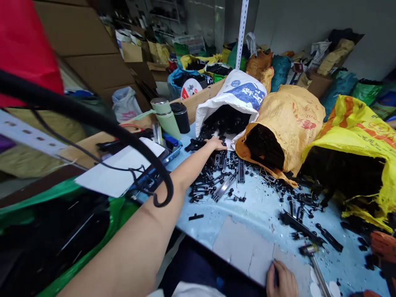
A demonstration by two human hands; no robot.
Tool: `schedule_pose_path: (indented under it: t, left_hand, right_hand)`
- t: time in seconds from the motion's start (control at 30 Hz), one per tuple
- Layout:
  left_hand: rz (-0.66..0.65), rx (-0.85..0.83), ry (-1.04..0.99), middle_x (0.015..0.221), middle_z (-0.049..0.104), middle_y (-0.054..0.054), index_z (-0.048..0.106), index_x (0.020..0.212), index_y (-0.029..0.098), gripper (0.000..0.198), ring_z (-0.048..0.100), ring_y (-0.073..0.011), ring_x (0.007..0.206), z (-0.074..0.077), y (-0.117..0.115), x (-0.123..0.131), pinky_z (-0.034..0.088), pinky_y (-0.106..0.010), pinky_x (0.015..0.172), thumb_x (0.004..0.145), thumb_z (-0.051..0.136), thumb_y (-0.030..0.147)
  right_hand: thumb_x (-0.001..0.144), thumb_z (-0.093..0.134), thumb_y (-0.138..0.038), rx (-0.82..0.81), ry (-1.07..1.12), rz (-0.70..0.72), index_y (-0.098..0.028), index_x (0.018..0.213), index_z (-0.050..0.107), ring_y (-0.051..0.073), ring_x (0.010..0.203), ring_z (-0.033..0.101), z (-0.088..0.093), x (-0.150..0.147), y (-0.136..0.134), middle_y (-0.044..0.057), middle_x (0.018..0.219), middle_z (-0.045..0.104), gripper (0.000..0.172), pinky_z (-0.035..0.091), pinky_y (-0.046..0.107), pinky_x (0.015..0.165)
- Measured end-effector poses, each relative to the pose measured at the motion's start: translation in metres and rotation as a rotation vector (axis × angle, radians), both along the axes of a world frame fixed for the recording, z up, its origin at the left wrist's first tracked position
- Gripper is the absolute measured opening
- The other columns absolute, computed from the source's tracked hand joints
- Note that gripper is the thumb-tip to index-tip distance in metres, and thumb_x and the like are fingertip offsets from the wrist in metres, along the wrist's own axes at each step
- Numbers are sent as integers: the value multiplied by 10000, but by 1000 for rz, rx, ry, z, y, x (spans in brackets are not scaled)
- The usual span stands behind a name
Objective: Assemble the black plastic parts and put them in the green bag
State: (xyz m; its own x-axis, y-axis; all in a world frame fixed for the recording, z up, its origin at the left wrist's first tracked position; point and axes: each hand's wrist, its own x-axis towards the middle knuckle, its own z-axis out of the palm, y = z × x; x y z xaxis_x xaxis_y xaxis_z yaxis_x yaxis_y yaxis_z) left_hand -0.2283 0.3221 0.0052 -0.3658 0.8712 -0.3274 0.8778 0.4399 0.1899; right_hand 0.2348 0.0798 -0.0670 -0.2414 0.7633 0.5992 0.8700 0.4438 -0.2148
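Parts (227, 119), black and jumbled with no shared long axis, lie in the mouth of the white sack (227, 93), just beyond the left hand (215, 143); the right hand (283, 281) is farther (near side of the sack); whether either's fingers clamp anything, I cannot tell

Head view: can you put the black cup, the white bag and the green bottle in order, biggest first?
1. White bag: looks biggest.
2. Green bottle: much smaller.
3. Black cup: looks smallest, though the bottle partly hides it.
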Motion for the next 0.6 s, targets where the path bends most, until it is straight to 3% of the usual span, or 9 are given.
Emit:
schedule_pose_path:
  t: [0.1, 0.2, 0.3, 0.4, 0.5, 0.6]
  left_hand:
    - [23, -2, -20, 1463, 254, -71, 496, 1255, 269, 585, 123, -381, 1339, 2, -41, 8, 227, -655, 965, 729, 448, 521]
    - [55, 34, 12, 1471, 237, -49, 566, 1178, 241, 480, 96, -381, 1346, 3, -79, 19, 157, -657, 996, 760, 433, 436]
    - [59, 171, 89, 1435, 317, -66, 640, 1035, 186, 350, 135, -357, 1345, 8, -106, 29, 124, -599, 1049, 772, 467, 339]
    - [83, 419, 86, 1289, 490, -146, 605, 1044, 119, 309, 319, -302, 1284, 18, -120, 39, 230, -490, 1061, 832, 434, 266]
    - [107, 769, -69, 1078, 615, -162, 539, 1099, 92, 324, 540, -252, 1079, 23, -132, 65, 400, -402, 946, 893, 386, 290]
    - [-112, 1083, -285, 1050, 636, -107, 522, 1098, 143, 303, 592, -200, 998, 9, -160, 120, 459, -350, 876, 900, 406, 341]
  right_hand:
    - [849, 466, -274, 123, -59, 33, -175, 753, 635, 155, 612, 589, 9, -6, 2, 45, 691, 669, 218, 441, 281, 627]
    - [863, 442, -254, 139, -97, 48, -157, 752, 623, 141, 615, 554, 14, -10, 3, 48, 687, 660, 233, 409, 259, 628]
    - [867, 425, -275, 117, -84, 40, -156, 742, 620, 146, 631, 540, 13, -12, 4, 53, 686, 650, 260, 396, 260, 634]
    - [869, 413, -327, 48, -9, 52, -155, 746, 619, 159, 657, 545, 11, -11, 5, 60, 691, 645, 295, 404, 272, 646]
    - [861, 404, -383, -62, 145, 108, -163, 753, 609, 174, 696, 561, 17, -14, 11, 68, 718, 638, 319, 431, 299, 673]
    - [839, 422, -412, -150, 297, 162, -178, 759, 598, 185, 719, 571, 28, -26, 25, 69, 737, 632, 304, 452, 323, 684]
